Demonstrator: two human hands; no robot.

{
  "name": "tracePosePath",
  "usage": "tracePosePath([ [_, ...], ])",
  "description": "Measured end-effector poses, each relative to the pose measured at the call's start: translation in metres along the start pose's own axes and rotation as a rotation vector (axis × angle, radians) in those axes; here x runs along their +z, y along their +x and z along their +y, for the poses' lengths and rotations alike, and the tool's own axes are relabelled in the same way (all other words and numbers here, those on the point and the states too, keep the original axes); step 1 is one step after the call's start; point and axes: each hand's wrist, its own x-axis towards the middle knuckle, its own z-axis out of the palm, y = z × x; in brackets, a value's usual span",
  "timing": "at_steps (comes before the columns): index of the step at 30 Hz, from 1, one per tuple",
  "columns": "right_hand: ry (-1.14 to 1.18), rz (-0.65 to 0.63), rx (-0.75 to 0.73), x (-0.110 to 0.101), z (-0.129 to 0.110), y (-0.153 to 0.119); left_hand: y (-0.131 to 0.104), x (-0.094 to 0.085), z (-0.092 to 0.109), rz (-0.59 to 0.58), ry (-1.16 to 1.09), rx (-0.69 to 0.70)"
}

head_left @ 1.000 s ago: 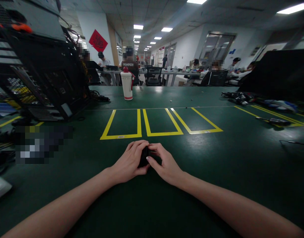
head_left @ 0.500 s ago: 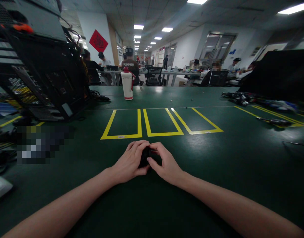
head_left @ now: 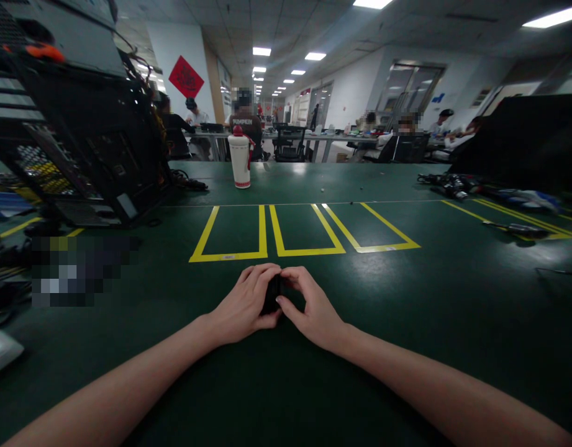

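A small black object [head_left: 271,297] stands low over the green table [head_left: 286,385], between my two hands. Its kind cannot be made out, because fingers cover much of it. My left hand [head_left: 246,304] is wrapped around its left side, thumb below and fingers over the top. From the right, the thumb and fingertips of my right hand [head_left: 311,310] close on its right edge, leaving a gap under the palm. Just beyond the hands, yellow tape [head_left: 308,252] marks three frames on the tabletop.
At the left stands an open black computer case [head_left: 94,143], with cables beside it. A white cup with a red lid [head_left: 240,161] is farther back. Dark cables [head_left: 448,184] and a dark tool [head_left: 516,230] lie on the right. Several people sit at tables beyond.
Both hands keep nearly the same place and the same hold on the black object. In the background, people have shifted slightly.
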Motion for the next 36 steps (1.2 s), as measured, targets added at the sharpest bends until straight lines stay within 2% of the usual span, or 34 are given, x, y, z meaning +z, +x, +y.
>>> tracePosePath([
  [10,-0.063,-0.025,-0.006,-0.0019,-0.0003,-0.0003,0.0003,0.0024,-0.0019,-0.011,0.0,-0.01],
  [36,0.015,-0.027,-0.002,-0.0042,-0.0026,0.001,-0.0007,0.0076,-0.0061,0.019,0.019,0.004],
])
